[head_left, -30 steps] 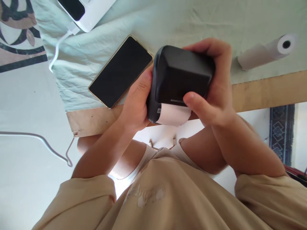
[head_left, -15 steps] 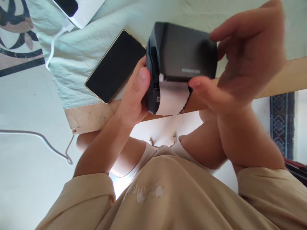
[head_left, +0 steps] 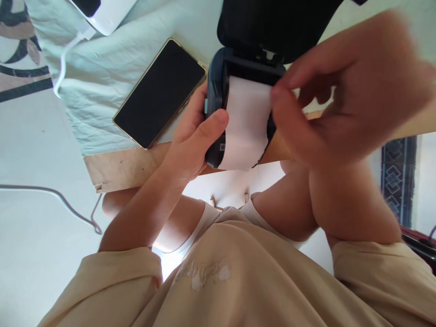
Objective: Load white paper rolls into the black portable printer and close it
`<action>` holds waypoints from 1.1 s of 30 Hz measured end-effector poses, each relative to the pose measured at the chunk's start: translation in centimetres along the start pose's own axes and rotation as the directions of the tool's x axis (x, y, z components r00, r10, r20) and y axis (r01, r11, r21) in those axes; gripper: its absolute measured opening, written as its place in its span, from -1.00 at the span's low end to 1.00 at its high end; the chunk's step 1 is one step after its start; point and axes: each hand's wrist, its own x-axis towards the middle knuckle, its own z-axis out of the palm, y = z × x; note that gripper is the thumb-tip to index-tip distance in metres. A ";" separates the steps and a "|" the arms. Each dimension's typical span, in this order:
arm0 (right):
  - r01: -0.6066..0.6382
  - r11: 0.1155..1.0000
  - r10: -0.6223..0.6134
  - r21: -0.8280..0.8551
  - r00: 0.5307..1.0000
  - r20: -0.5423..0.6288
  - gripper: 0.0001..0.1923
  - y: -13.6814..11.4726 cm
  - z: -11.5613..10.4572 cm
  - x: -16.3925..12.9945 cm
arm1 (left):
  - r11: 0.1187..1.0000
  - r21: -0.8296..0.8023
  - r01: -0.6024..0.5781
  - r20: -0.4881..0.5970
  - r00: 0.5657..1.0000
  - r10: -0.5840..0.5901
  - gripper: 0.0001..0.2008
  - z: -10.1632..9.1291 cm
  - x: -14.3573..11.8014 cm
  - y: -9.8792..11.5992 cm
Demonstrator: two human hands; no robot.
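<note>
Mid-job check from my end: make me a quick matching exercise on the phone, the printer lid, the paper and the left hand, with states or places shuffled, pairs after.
1. phone
2. printer lid
3. paper
4. left hand

A. swung open
B. gripping the printer body at its side
C. on the pale green cloth
D. white, reaching the printer's near edge

Pairs: 1-C, 2-A, 3-D, 4-B.
</note>
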 end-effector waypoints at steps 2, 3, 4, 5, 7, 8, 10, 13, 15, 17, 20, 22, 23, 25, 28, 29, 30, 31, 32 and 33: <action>0.108 0.987 -0.113 -0.116 0.993 -0.039 -0.68 -0.9 -0.2 0.0 | 1.000 0.003 -0.020 0.026 0.999 0.020 -0.47 0.0 0.0 0.0; 0.151 0.974 -0.159 -0.169 0.987 -0.034 -0.71 -1.2 -0.3 0.0 | 1.000 0.010 -0.022 0.037 0.999 0.022 -0.48 -0.1 0.0 0.0; 0.176 0.963 -0.181 -0.205 0.983 -0.007 -0.73 -1.4 -0.5 -0.1 | 1.000 0.015 -0.020 0.045 0.999 0.020 -0.50 -0.1 0.0 0.0; 0.182 0.959 -0.180 -0.217 0.983 0.029 -0.74 -1.6 -0.6 -0.2 | 1.000 0.016 -0.018 0.048 0.999 0.017 -0.51 -0.2 0.0 0.1; 0.132 0.969 -0.113 -0.210 0.988 0.102 -0.76 -2.0 -0.9 -0.2 | 1.000 0.010 -0.010 0.050 0.999 0.009 -0.52 -0.2 -0.1 0.2; 0.102 0.971 -0.074 -0.216 0.988 0.134 -0.76 -2.1 -1.1 -0.2 | 1.000 0.011 -0.005 0.048 0.999 0.004 -0.52 -0.2 -0.1 0.3; 0.042 0.968 0.003 -0.248 0.984 0.180 -0.76 -2.4 -1.4 -0.2 | 1.000 0.020 -0.010 0.061 0.998 0.008 -0.51 -0.2 -0.1 0.5; 0.008 0.960 0.049 -0.279 0.980 0.195 -0.68 -2.6 -1.6 -0.2 | 1.000 0.025 -0.002 0.079 0.997 0.000 -0.55 -0.1 -0.2 0.6; 0.044 0.965 0.002 -0.259 0.985 0.173 -0.66 -2.5 -1.6 -0.2 | 0.999 0.031 0.008 0.075 0.997 -0.011 -0.57 0.0 -0.3 0.6; 0.089 0.969 -0.058 -0.232 0.989 0.137 -0.67 -2.2 -1.5 -0.3 | 0.999 0.040 0.018 0.055 0.998 -0.020 -0.55 0.1 -0.3 0.5; 0.123 0.972 -0.101 -0.199 0.988 0.114 -0.68 -1.8 -1.3 -0.3 | 1.000 0.006 0.000 0.048 0.999 -0.001 -0.55 0.2 -0.3 0.2; 0.147 0.971 -0.126 -0.190 0.985 0.121 -0.73 -1.7 -1.3 -0.3 | 1.000 -0.008 -0.027 0.042 0.999 0.027 -0.56 0.3 -0.2 0.0; 0.162 0.970 -0.140 -0.182 0.982 0.127 -0.74 -1.6 -1.3 -0.3 | 0.999 -0.004 -0.035 0.037 0.999 0.035 -0.56 0.3 -0.2 0.0; 0.183 0.970 -0.161 -0.158 0.976 0.146 -0.75 -1.6 -1.4 -0.3 | 1.000 -0.002 -0.026 0.034 0.999 0.027 -0.57 0.1 -0.2 0.0; 0.196 0.975 -0.177 -0.100 0.968 0.175 -0.74 -1.6 -1.8 -0.3 | 0.999 -0.039 -0.015 0.073 0.997 0.017 -0.57 -0.1 -0.1 0.1; 0.202 0.975 -0.183 -0.092 0.966 0.183 -0.75 -1.7 -1.9 -0.3 | 0.998 -0.052 -0.017 0.082 0.996 0.021 -0.57 -0.1 -0.1 0.2; 0.207 0.974 -0.188 -0.089 0.964 0.187 -0.76 -1.7 -2.0 -0.2 | 0.998 -0.066 -0.022 0.086 0.996 0.028 -0.57 -0.1 -0.1 0.2; 0.210 0.974 -0.189 -0.091 0.963 0.192 -0.77 -1.7 -2.1 -0.2 | 0.996 -0.084 -0.025 0.079 0.996 0.031 -0.57 0.0 -0.1 0.3; 0.210 0.973 -0.188 -0.099 0.962 0.196 -0.80 -1.7 -2.1 -0.2 | 0.994 -0.108 -0.021 0.064 0.998 0.028 -0.58 0.2 -0.1 0.3; 0.205 0.972 -0.179 -0.112 0.962 0.205 -0.81 -1.7 -2.1 -0.2 | 0.991 -0.135 -0.016 0.042 0.999 0.021 -0.60 0.4 -0.2 0.3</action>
